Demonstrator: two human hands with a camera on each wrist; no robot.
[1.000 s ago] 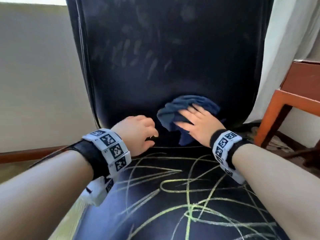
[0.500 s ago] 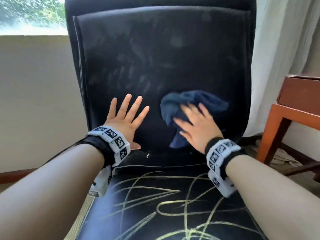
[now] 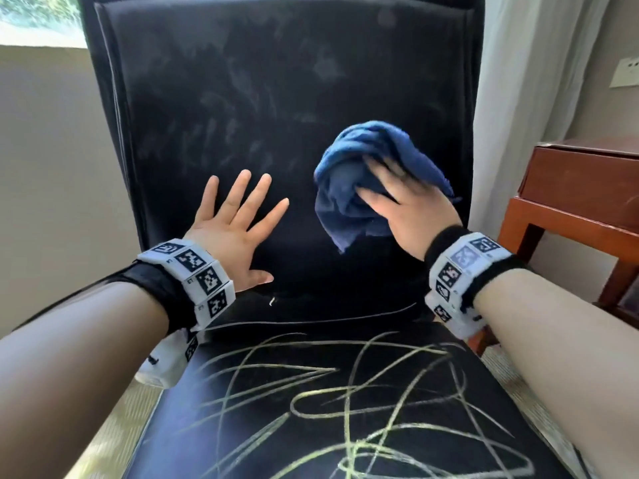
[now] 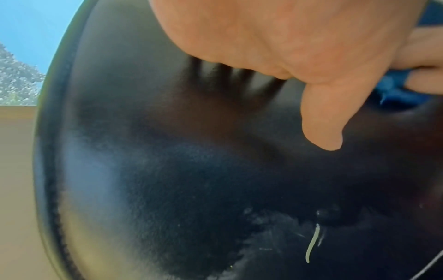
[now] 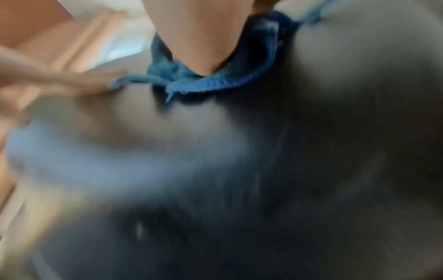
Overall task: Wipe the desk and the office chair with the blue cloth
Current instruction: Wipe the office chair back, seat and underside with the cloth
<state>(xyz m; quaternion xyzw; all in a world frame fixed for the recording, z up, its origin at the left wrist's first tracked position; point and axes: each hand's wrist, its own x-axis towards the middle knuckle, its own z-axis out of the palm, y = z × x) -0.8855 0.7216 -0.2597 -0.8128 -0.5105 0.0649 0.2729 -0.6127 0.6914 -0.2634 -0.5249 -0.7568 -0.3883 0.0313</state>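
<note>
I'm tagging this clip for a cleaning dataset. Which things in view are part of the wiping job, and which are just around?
In the job:
crumpled blue cloth
black leather office chair
yellow scribble marks on its seat
right hand
left hand

Just around:
reddish wooden side table
white curtain
wall socket

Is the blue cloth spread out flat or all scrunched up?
Scrunched up. The cloth is a lumpy wad with folds and a corner hanging down, pressed on the chair back by the right hand.

wrists: black bands (image 3: 484,271) | white blocks, black-and-white square codes (image 3: 193,271)
</note>
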